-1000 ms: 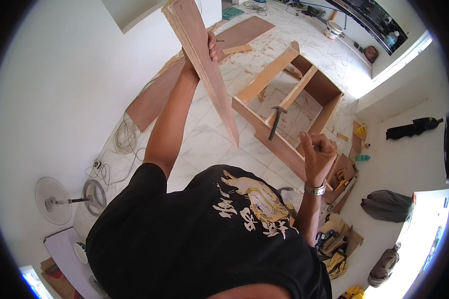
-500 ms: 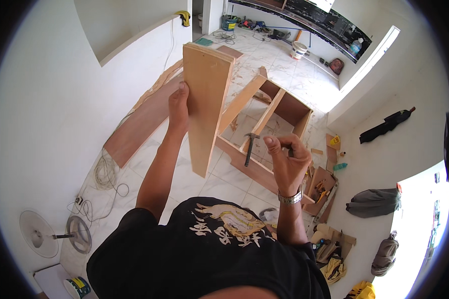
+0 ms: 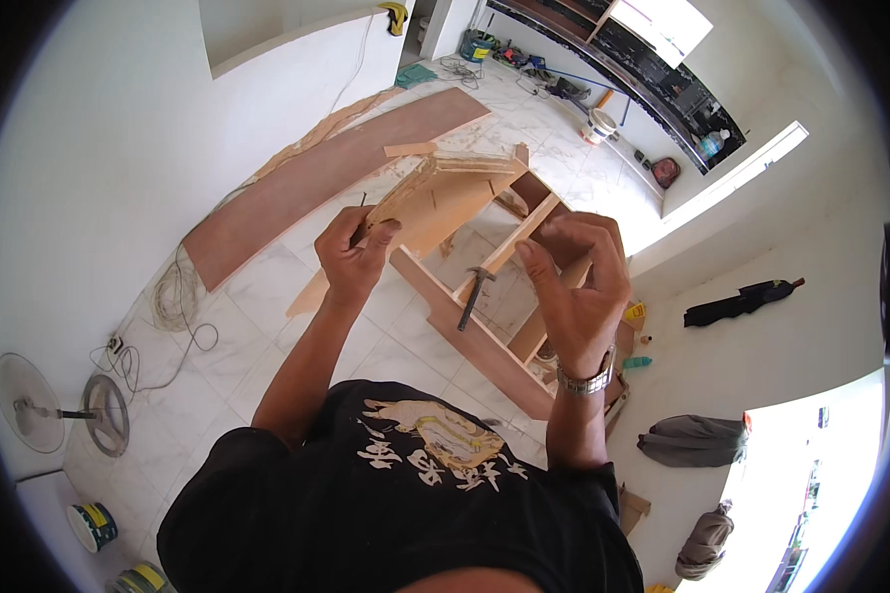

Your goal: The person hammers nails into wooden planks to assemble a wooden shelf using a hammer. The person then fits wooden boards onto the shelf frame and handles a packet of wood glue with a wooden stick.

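My left hand (image 3: pixel 354 252) grips the near left edge of a pale plywood board (image 3: pixel 443 203), which is tilted with its layered end toward me. A thin dark sliver like a nail sticks up beside those fingers. On the right, my right hand (image 3: pixel 583 287), with a metal watch at its wrist, is raised with fingers curled and the thumb bent toward them. Whatever the curled fingers hold is hidden. Between the hands and lower down, a hammer (image 3: pixel 475 295) rests on the rail of a wooden cabinet frame (image 3: pixel 509 242) lying on the floor. The board covers part of that frame.
A long brown panel (image 3: pixel 326 173) lies along the left wall. Coiled cable (image 3: pixel 176 296) and a fan (image 3: pixel 64 407) are at the left. White tiles (image 3: pixel 257 341) show offcuts and dust. A white bucket (image 3: pixel 598 126) stands far off; clothes (image 3: pixel 692 438) hang on the right wall.
The board has swung from upright to a flatter tilt, its end now nearer me. My left hand has moved lower along it. My right hand has risen slightly, its thumb and forefinger farther apart.
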The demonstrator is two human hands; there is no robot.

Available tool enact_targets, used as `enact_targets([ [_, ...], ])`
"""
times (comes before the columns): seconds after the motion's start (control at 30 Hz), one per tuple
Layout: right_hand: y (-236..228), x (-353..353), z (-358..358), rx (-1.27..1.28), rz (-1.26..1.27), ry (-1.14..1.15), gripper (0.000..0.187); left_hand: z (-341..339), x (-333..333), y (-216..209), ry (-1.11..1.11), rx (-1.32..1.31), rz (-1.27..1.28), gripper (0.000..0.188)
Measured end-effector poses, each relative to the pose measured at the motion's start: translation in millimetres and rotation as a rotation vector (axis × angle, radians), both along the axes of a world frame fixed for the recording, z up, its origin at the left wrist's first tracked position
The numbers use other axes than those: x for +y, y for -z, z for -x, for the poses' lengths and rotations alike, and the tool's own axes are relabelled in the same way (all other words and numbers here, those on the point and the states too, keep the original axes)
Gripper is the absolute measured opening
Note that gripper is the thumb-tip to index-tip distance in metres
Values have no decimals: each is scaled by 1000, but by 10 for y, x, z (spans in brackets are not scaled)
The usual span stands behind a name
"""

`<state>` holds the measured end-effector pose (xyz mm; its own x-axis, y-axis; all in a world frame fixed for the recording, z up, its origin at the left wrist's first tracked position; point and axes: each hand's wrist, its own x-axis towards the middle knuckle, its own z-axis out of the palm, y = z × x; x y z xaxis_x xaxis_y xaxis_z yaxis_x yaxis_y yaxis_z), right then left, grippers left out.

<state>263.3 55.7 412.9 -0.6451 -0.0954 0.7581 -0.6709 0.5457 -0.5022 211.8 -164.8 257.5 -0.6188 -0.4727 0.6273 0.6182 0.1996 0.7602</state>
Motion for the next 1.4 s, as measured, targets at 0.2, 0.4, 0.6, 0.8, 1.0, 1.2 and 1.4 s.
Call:
enact_targets([
  [0.2,-310,-284,353,116,-510,-12,35,-24,-25,73,-18,42,131,35],
  [0.4,-322,-357,456,219,-753,-40,19,-132,-86,36,39,-17,111,25],
  [0.6,-543,-296,502,-1,-284,54,10,-134,-184,99,118,-42,161,31],
  [0.8,-712,-223,717,-361,-615,-465,43,-230,-357,228,308,15,244,35],
  [1.0,-523,-317,698,-690,-901,-805,96,-361,-561,266,399,-5,342,39],
  [1.2,-410,-406,660,-701,-927,-869,78,-400,-630,247,419,-5,342,40],
  [1.4,-341,-377,663,-725,-785,-890,62,-364,-596,322,444,12,326,42],
])
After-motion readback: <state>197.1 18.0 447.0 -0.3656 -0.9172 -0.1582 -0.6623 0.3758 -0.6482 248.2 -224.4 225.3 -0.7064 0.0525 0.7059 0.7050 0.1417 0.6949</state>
